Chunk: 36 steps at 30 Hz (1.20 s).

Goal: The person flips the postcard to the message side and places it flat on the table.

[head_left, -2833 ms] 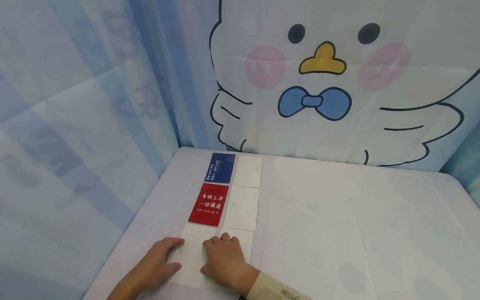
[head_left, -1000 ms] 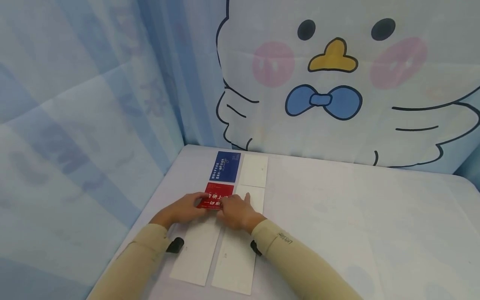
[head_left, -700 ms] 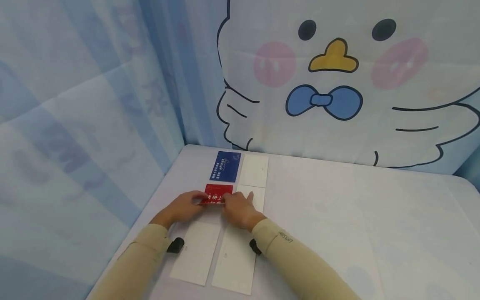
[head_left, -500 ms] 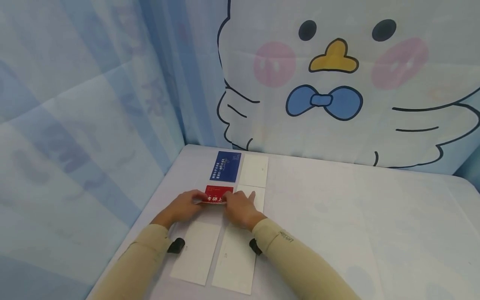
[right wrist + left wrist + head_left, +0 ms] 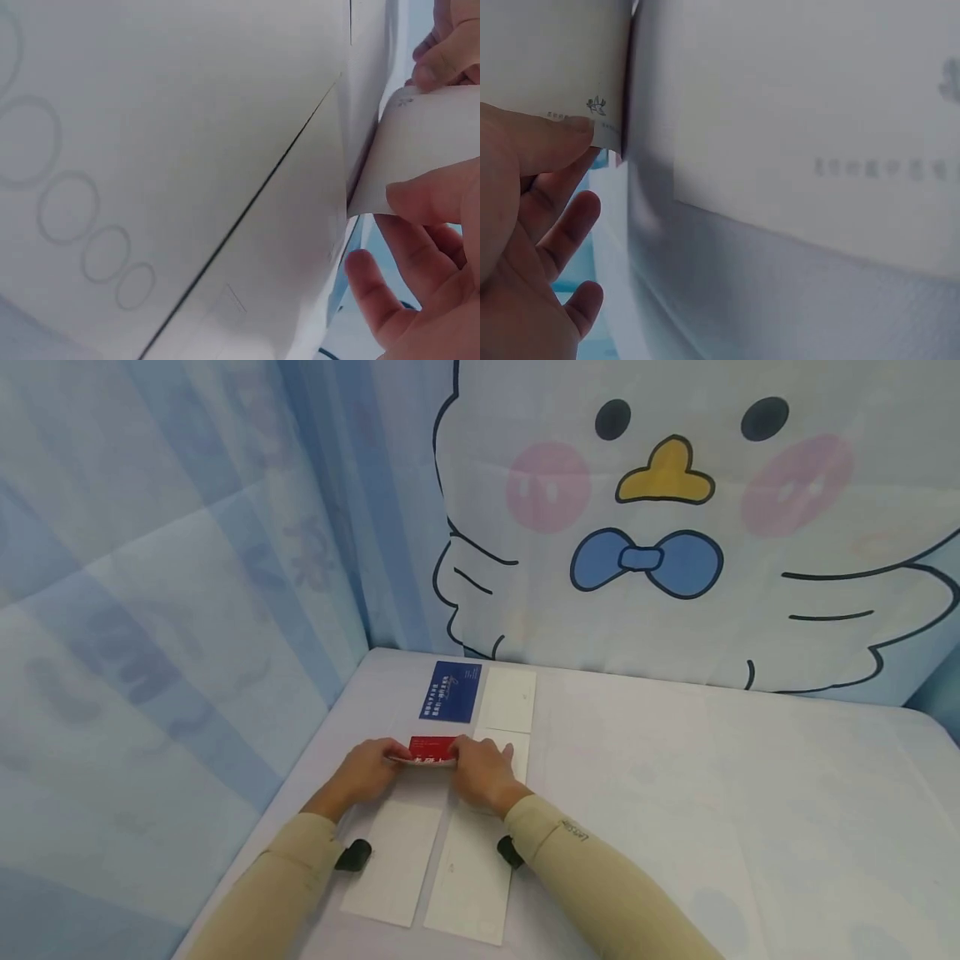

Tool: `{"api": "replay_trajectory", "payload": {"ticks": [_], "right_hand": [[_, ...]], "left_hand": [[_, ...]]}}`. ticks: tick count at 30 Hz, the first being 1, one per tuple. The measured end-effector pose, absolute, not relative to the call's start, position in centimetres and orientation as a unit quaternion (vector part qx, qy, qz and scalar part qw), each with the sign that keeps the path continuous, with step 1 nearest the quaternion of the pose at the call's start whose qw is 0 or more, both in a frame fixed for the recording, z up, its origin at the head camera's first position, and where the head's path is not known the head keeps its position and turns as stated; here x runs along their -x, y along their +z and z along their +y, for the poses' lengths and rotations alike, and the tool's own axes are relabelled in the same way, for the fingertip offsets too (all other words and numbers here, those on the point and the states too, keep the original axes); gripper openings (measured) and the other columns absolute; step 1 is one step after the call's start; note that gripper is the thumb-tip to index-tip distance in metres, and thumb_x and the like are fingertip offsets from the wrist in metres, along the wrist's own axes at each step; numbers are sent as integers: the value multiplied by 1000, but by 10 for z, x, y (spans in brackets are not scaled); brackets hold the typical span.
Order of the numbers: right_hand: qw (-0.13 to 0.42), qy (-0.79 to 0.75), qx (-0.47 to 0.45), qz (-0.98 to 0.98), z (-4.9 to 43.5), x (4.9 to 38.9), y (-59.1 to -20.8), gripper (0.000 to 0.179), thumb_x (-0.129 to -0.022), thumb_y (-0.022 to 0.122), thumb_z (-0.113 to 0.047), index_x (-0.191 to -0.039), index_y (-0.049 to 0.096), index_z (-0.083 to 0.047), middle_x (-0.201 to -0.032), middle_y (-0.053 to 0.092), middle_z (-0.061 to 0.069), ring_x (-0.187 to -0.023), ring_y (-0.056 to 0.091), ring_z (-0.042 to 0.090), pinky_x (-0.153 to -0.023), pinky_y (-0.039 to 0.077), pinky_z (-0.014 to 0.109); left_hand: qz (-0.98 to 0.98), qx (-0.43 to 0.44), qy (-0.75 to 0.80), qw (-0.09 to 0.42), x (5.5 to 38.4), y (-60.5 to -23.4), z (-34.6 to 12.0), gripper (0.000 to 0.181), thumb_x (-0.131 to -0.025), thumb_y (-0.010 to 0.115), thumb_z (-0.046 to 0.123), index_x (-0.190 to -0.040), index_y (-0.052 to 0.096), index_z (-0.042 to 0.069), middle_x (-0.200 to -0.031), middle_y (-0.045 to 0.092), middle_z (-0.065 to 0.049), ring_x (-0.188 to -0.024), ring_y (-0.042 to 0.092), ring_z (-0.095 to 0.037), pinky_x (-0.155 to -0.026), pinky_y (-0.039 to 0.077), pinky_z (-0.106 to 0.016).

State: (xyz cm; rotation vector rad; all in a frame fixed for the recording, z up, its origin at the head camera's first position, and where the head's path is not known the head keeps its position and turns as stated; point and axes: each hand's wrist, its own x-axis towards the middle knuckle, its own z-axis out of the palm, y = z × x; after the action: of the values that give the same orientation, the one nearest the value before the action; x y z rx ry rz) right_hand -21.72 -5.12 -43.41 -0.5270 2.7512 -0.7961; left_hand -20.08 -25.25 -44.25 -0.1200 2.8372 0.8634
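Observation:
A red postcard [image 5: 429, 748] with white lettering is tilted up off the table, its near edge raised toward me. My left hand [image 5: 367, 770] pinches its left corner, and my right hand [image 5: 482, 772] pinches the right one. In the left wrist view the thumb lies on the card's pale printed back [image 5: 555, 60], the other fingers behind it. The right wrist view shows that back [image 5: 427, 135] slightly curved, gripped from both sides. Beyond it lies a blue postcard [image 5: 452, 692]. Nearer me a white card [image 5: 393, 864] lies flat.
A column of white cards lies to the right: a far card [image 5: 507, 699], a middle card [image 5: 517, 760] partly under my right hand, and a near card [image 5: 471, 881]. The white-covered table [image 5: 675, 810] extends right. A blue curtain [image 5: 187, 635] hangs along the left side.
Both hands have moved forward from the near white cards to the red postcard. They have taken its near corners, raised that edge and tilted the card progressively more upright.

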Motion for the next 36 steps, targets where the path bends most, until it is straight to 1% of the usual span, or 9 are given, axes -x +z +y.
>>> {"api": "replay_trajectory", "payload": {"ticks": [1,4,6,8,14,18,25,30,36], "right_hand": [[109,-276,179,938,-51,218,-434,31,-95,61,-10,-126,63,-7,-118,69,9,-117,56,32,-112,16,70],[88,-288,180,936,-50,220,-434,27,-98,56,-13,-123,63,-4,-113,70,10,-107,60,30,-108,29,62],[70,-296,183,935,-49,222,-434,25,-99,54,-14,-119,63,-2,-107,71,11,-97,61,28,-100,37,55],[56,-301,182,934,-48,223,-435,25,-99,53,-14,-118,62,0,-104,71,12,-93,62,28,-93,42,50],[28,-362,156,919,-47,221,-434,33,-98,52,-13,-127,54,3,-110,70,16,-98,67,30,-91,52,45],[10,-417,136,899,-50,218,-432,35,-100,52,-13,-132,50,0,-112,70,16,-95,67,29,-88,54,43],[-10,-471,121,874,-53,212,-431,35,-99,55,-11,-132,48,-2,-110,70,17,-91,67,27,-85,57,40],[-40,-491,122,862,-54,208,-432,27,-97,58,-8,-123,49,-2,-105,72,16,-89,69,27,-80,58,39],[-65,-517,137,843,-54,206,-432,17,-96,61,-6,-110,53,-3,-106,69,14,-96,70,27,-84,58,39]], "left_hand": [[953,42,288,84,200,-441,-253,24,-98,62,12,-120,68,5,-126,63,-17,-120,54,-37,-105,43,-55],[957,34,281,68,199,-436,-253,26,-99,62,15,-121,67,2,-123,63,-17,-114,56,-36,-102,45,-55],[957,28,282,59,199,-434,-254,27,-99,62,16,-121,66,1,-119,64,-16,-109,57,-34,-99,46,-54],[956,25,288,53,199,-432,-254,27,-99,62,17,-121,65,0,-116,64,-15,-106,58,-32,-97,48,-52],[950,30,309,34,199,-427,-255,28,-99,62,19,-120,64,1,-117,64,-15,-103,56,-31,-94,48,-51],[945,35,326,0,198,-422,-252,25,-100,61,18,-117,62,1,-113,62,-16,-100,54,-31,-91,49,-48],[924,38,376,-53,192,-418,-249,19,-100,61,14,-114,52,4,-106,62,-15,-97,58,-30,-86,54,-42],[918,30,388,-79,190,-420,-251,18,-99,62,12,-109,49,4,-100,60,-16,-92,57,-31,-79,52,-40],[904,31,412,-109,190,-423,-250,15,-99,62,11,-108,52,3,-105,62,-17,-98,58,-32,-86,52,-44]]}}
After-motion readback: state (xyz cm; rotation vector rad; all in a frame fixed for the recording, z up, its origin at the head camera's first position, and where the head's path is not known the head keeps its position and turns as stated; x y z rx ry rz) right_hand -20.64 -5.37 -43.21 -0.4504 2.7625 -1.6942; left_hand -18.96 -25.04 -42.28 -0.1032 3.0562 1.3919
